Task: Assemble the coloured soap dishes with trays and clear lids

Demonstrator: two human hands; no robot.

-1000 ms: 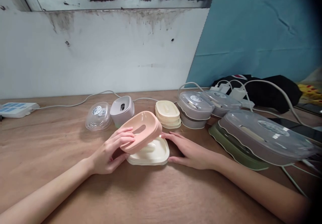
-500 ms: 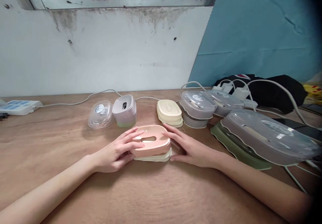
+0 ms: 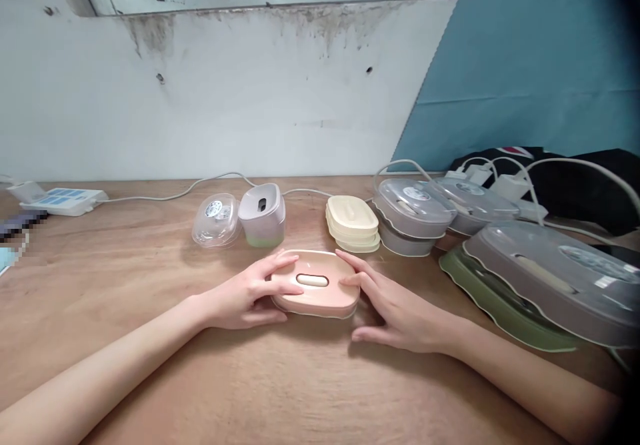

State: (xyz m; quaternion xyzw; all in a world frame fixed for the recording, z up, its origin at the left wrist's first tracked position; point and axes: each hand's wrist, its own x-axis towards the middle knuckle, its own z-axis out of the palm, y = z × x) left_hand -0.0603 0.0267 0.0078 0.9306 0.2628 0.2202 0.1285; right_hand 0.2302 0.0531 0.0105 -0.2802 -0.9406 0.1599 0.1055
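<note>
A pink plastic cover (image 3: 310, 300) with a rounded slot lies in front of me on the wooden table (image 3: 320, 391). It is seated level over a cream lid (image 3: 313, 281), whose raised ridge shows through the slot. My left hand (image 3: 253, 291) grips the cover's left end, two fingers on top and the thumb low at the front side. On the right end, the fingertips of my right hand (image 3: 387, 305) rest at the far edge and top, while its thumb stands apart from the cover. Behind it is a stack of cream lids (image 3: 353, 221).
A clear plastic lid (image 3: 216, 221) leans beside a grey-lilac container (image 3: 263, 215) at the back. Grey containers (image 3: 415, 208) with clear tops stand back right, near a larger one (image 3: 555, 271) over a green piece (image 3: 495, 305). Cables run along the wall from a power strip (image 3: 75, 200).
The pink cover was tilted with the cream lid sticking out below; now it sits level over it, the ridge showing in the slot. My right thumb has moved off. The view has shifted left.
</note>
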